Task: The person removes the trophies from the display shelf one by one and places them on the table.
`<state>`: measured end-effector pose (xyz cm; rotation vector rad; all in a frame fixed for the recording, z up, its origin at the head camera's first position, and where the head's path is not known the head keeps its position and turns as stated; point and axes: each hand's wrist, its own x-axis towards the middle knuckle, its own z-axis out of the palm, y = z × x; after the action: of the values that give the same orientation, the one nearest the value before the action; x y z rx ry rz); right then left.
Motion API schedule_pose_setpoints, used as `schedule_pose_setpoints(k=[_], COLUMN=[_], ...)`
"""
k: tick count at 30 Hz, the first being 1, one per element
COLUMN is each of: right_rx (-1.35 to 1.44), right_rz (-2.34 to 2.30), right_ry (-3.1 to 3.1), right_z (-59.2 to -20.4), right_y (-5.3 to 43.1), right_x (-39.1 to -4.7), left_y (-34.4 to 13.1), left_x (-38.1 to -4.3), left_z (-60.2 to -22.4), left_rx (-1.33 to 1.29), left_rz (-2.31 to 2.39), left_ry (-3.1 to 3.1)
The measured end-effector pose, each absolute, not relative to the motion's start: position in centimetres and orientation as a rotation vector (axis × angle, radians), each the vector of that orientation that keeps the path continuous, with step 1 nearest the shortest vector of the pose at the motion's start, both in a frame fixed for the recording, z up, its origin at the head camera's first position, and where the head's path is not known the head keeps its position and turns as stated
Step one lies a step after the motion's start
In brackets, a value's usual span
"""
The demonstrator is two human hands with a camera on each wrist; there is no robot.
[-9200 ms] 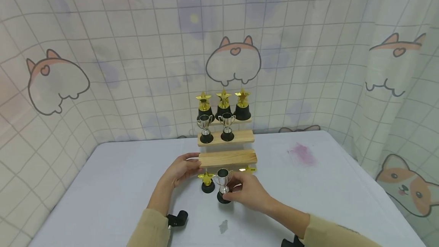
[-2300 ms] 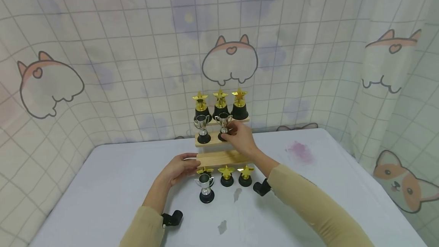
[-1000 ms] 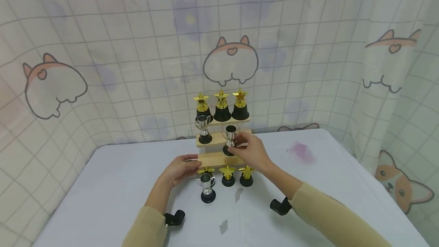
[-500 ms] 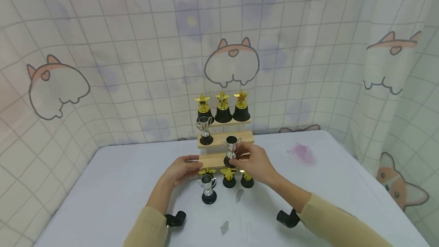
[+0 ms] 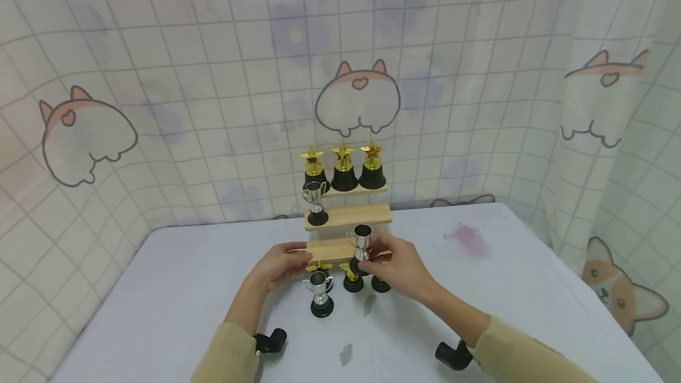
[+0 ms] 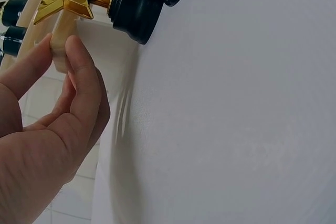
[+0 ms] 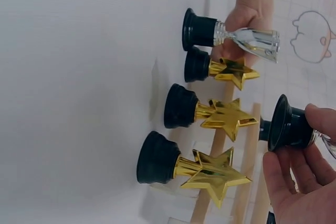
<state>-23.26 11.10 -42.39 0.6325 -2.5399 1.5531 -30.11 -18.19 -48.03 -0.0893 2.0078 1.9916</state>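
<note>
In the head view my left hand (image 5: 273, 268) pinches the left end of the lowest wooden shelf (image 5: 327, 250) of a tiered stand; the left wrist view shows thumb and fingers on the board's end. My right hand (image 5: 404, 265) holds a silver trophy cup (image 5: 363, 236) by its black base, in front of that shelf and above the table. Another silver trophy cup (image 5: 320, 293) stands upright at the front left. Behind it, three gold star trophies (image 7: 229, 119) line up on the table. A third silver cup (image 5: 315, 197) is on the middle shelf's left end.
Three larger gold star trophies (image 5: 344, 170) stand on the top shelf. The middle shelf (image 5: 356, 216) has bare wood right of its cup. A white cloth covers the table (image 5: 170, 288), marked by a pink stain (image 5: 469, 237) and grey patches. A patterned curtain (image 5: 223, 105) hangs behind.
My right hand has taken a silver cup off the middle shelf and brought it forward and down. The cup held earliest now stands at the front left. My left hand has stayed on the shelf.
</note>
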Motion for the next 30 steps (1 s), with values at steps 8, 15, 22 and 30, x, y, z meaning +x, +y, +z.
schedule_pose_setpoints(k=[8,15,22,30], right_rx=[0.615,0.624,0.678,0.658], right_rz=[1.611,1.598,1.602,1.598], right_ry=[-2.551,-2.555,-2.536,-2.556], right_z=[-43.3,-43.8,-44.0,-44.3], right_y=[11.4,11.6,11.9,11.9], right_x=[-22.7,-22.3,-22.2,-21.8], left_y=[-18.2,-18.0,-18.1,-18.1], left_x=[-30.3,-30.4,-30.3,-30.4], left_z=[-48.2,-48.3,-48.2,-48.5], left_rx=[-0.100,-0.097,-0.098,-0.102], left_rz=[1.983,1.990,2.006,2.005], left_ry=[2.015,2.014,2.003,2.011])
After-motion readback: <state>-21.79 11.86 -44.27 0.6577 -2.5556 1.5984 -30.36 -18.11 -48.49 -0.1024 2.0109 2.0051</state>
